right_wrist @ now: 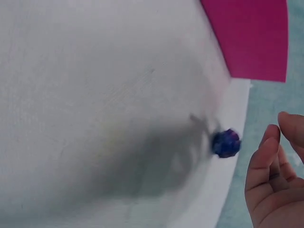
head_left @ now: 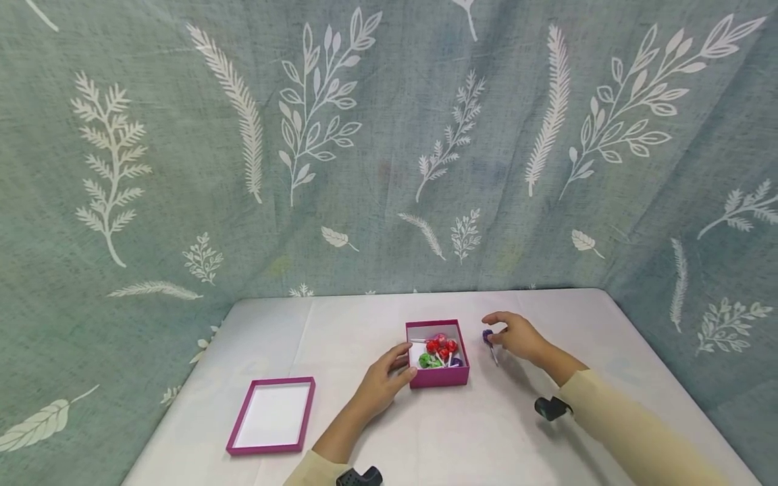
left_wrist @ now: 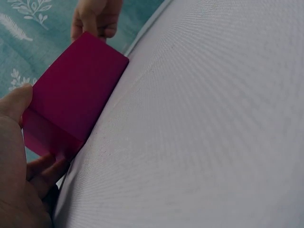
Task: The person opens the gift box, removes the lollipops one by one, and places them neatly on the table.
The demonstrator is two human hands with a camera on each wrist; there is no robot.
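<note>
An open magenta box with a white inside sits on the table. In it lie several red lollipops, green lollipops and a dark purple one. My left hand holds the box at its left side, thumb at the near corner; the left wrist view shows thumb and fingers against its walls. Right of the box is a single purple lollipop, its stick towards me. My right hand is close beside it, fingers loosely bent; in the right wrist view a gap separates the fingertips from the candy.
A magenta-rimmed lid lies to the left, its white inside facing up. White cloth covers the table. A green leaf-patterned curtain hangs behind the table and along its sides.
</note>
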